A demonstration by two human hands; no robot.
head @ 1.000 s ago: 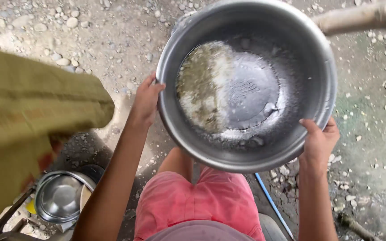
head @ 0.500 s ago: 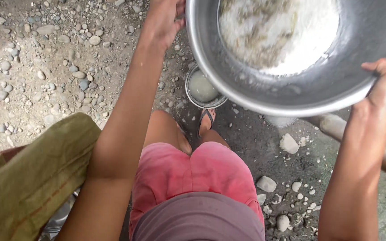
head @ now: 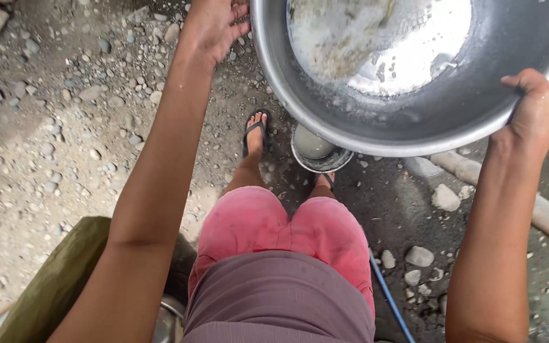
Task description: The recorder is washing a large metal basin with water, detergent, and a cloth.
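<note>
Lifted higher toward the camera, metal basin (head: 478,95) stays level, left hand (head: 214,25) and right hand (head: 541,105) clutching opposite rims.

Bright daylight, glare inside the basin (head: 414,70), soft ground shadows.

Dull metal basin (head: 452,121); rough gravel ground (head: 52,140).

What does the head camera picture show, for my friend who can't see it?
A person holds a big metal basin by its rim, left hand on one side and right hand on the other, with pale cloudy water inside. Below are pink shorts, a sandalled foot, a small metal bowl and stony ground.
</note>
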